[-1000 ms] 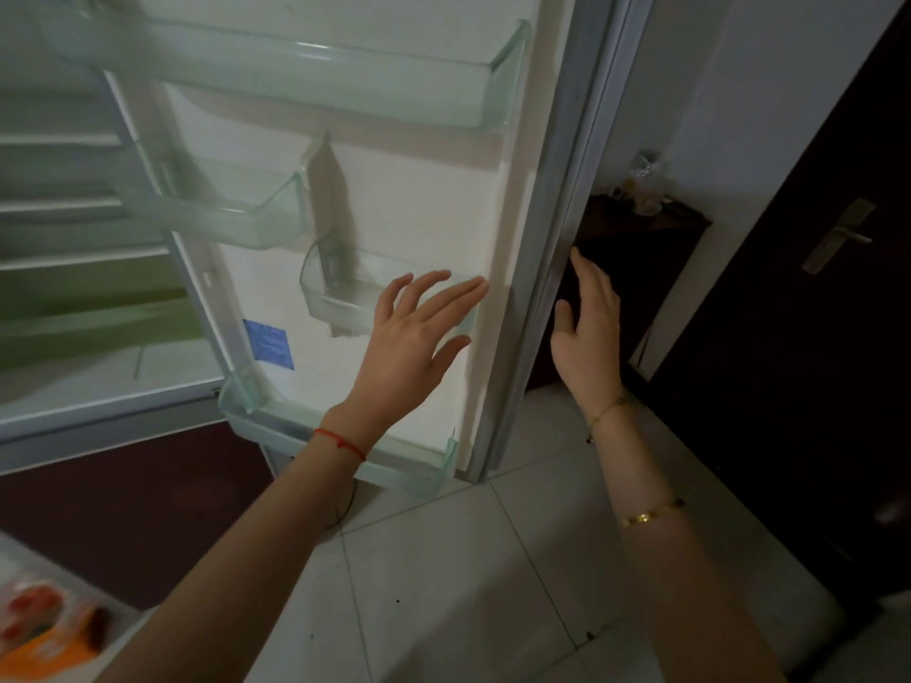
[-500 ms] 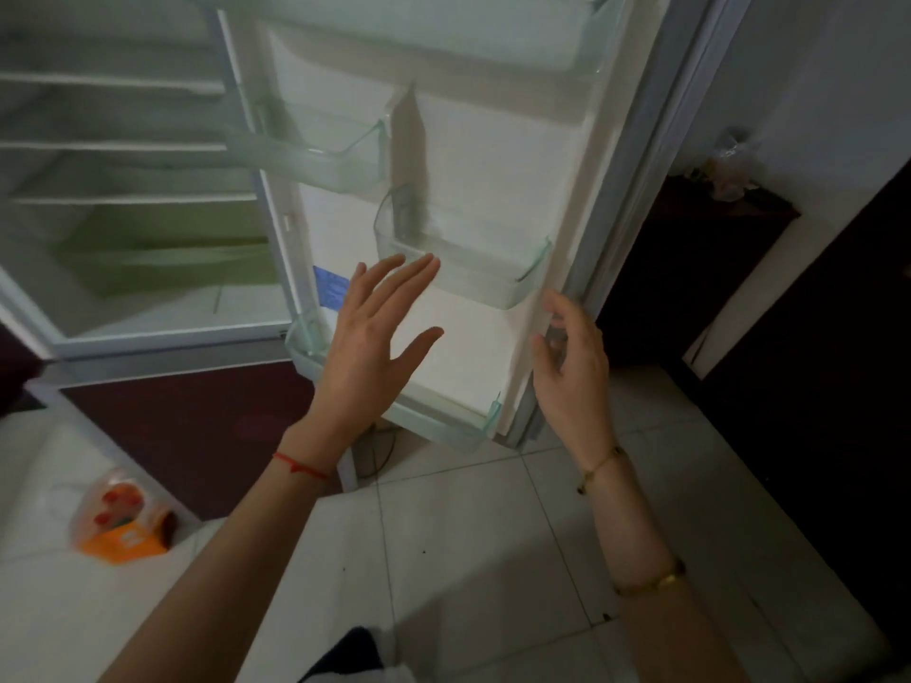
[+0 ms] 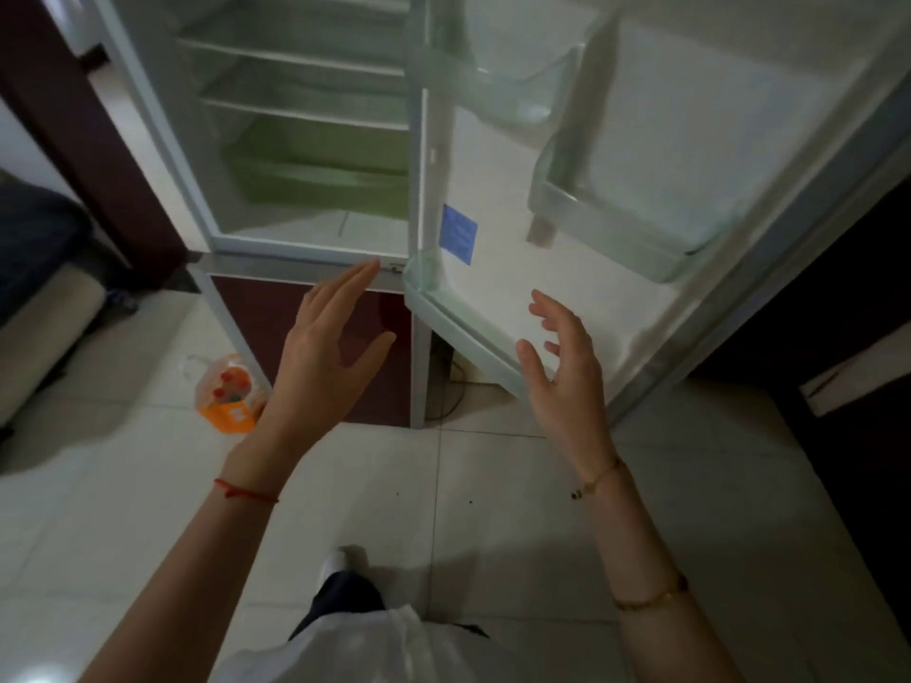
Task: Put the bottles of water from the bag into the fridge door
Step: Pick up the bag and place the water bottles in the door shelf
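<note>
The fridge door (image 3: 498,268) stands wide open at the right, its clear shelves bare. Its bottom door shelf (image 3: 458,327) is just beyond my hands, and a middle door shelf (image 3: 606,229) hangs higher to the right. A clear plastic bag (image 3: 227,394) with orange-labelled, red-capped bottles sits on the floor at the left, beside the fridge's dark red lower part. My left hand (image 3: 325,357) is open in front of that lower part, empty. My right hand (image 3: 567,372) is open and empty in front of the bottom door shelf.
Inside the fridge are glass shelves and a green drawer (image 3: 320,160). A sofa edge (image 3: 39,327) lies at the far left. A dark door (image 3: 848,367) stands at the right. White floor tiles (image 3: 443,510) spread below, with my foot (image 3: 340,564) at the bottom.
My view has tilted down and left, bringing the bag on the floor into fuller sight. My right hand has come off the door edge and both hands have dropped lower, still empty.
</note>
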